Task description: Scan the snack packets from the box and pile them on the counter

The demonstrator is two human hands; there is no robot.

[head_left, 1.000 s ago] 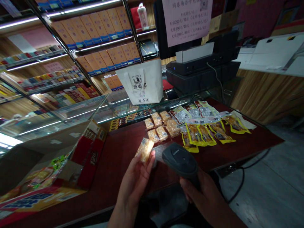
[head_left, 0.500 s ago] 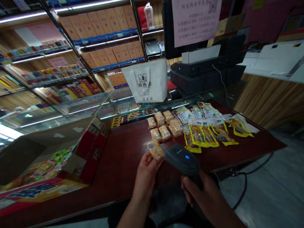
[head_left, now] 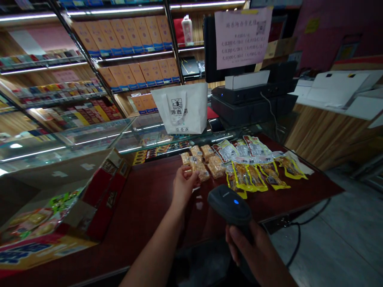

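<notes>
My left hand (head_left: 184,184) is at the near-left side of the grouped clear packets of golden, crumbly-looking snack. Its fingers and thumb are closed in a pinch on a snack packet (head_left: 201,172), partly covered by the fingers. Other snack packets (head_left: 216,166) lie close together just beyond and to the right. In my right hand (head_left: 247,243) is a dark grey barcode scanner (head_left: 229,203), gripped by its handle, with a blue light glowing on top. The scanner's head points forward and left, over the near side of the dark red tabletop (head_left: 149,199).
Yellow-edged food pouches (head_left: 249,177) and silver-white pouches (head_left: 226,150) lie right of the packets. An open carton (head_left: 98,199) with snacks inside stands at left. Behind are a white bag (head_left: 182,109), a glass display case (head_left: 119,137) and a monitor with a pink notice (head_left: 242,38).
My left hand has moved forward, away from the scanner, taking the snack packet up to the others. My right hand keeps the scanner in nearly the same place. The view has shifted slightly.
</notes>
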